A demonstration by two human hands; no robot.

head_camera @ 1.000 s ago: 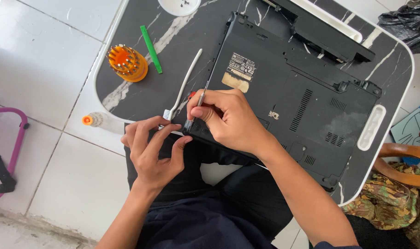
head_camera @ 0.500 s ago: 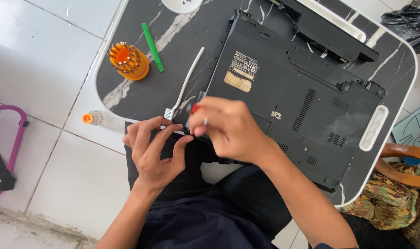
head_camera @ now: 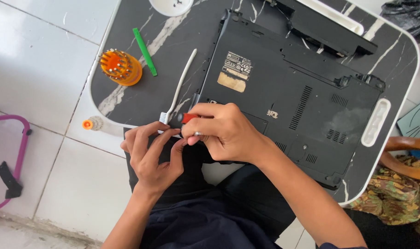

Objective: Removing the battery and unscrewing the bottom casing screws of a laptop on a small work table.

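The right hand (head_camera: 223, 131) is closed around a red-handled screwdriver (head_camera: 190, 118) at the near left corner of the black laptop (head_camera: 293, 92), which lies bottom-up on the counter (head_camera: 127, 99). The left hand (head_camera: 150, 154) is half open, its fingertips (head_camera: 175, 133) touching the right hand, beside the white toothbrush (head_camera: 178, 87).

black laptop (head_camera: 288, 92) upside down on marble-pattern table; red-handled screwdriver (head_camera: 189, 118) at its near-left corner.
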